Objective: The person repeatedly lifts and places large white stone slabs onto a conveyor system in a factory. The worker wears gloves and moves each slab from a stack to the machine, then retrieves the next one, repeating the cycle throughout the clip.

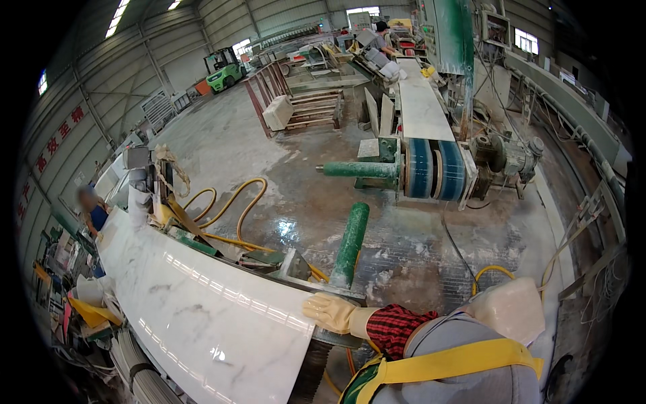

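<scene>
My right hand (331,314), in a cream rubber glove with a red-and-black plaid cuff, lies flat at the near end of a long, polished white stone slab (202,303). Its fingers are stretched out against the slab's corner and grip nothing. Grey veins and reflected roof lights show on the slab. It rests on a conveyor, and a dark ridged belt (311,370) shows just past its end. Beside my hand a green roller (351,244) sticks out from the conveyor frame. My left hand is out of view.
Across the wet floor stands another conveyor with blue belts (434,168), carrying a white slab (420,101). A yellow hose (245,209) curls over the floor. One person (95,209) stands at the slab's far end, another (383,40) farther back. A green forklift (224,71) is parked beyond.
</scene>
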Demonstrator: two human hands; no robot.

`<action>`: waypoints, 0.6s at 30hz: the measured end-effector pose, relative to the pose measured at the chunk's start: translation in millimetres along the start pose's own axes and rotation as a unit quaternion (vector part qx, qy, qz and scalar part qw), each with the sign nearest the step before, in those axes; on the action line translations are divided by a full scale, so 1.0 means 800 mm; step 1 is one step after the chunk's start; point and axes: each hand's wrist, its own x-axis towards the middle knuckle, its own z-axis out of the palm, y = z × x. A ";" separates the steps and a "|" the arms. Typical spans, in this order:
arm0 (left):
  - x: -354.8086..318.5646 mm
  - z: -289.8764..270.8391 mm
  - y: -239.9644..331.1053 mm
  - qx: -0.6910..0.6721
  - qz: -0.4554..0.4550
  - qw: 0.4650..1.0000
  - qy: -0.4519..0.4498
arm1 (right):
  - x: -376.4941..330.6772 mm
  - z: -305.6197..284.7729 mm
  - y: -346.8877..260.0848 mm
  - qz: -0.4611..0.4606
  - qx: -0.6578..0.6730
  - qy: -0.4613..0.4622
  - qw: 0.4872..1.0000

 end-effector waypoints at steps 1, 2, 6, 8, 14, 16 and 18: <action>-0.001 0.001 0.000 -0.003 -0.006 1.000 -0.004 | 0.000 0.000 0.000 -0.002 0.003 0.010 1.000; -0.002 0.001 0.000 -0.006 -0.013 1.000 -0.008 | 0.000 -0.001 -0.001 -0.007 -0.007 0.009 1.000; -0.004 0.003 -0.001 -0.022 0.007 0.999 0.036 | 0.006 -0.013 -0.013 0.023 -0.007 -0.028 0.999; -0.004 0.000 -0.002 -0.038 0.004 0.998 0.040 | 0.009 -0.020 -0.029 0.043 0.013 -0.015 0.999; 0.002 -0.012 -0.006 -0.049 0.017 0.997 -0.054 | -0.010 -0.017 -0.112 0.181 0.229 -0.034 0.956; 0.001 -0.010 -0.007 -0.063 -0.007 0.998 -0.015 | -0.013 0.000 -0.131 0.237 0.303 -0.205 0.900; -0.004 -0.009 -0.010 -0.079 -0.014 0.996 -0.047 | -0.010 0.027 -0.156 0.328 0.398 -0.283 0.809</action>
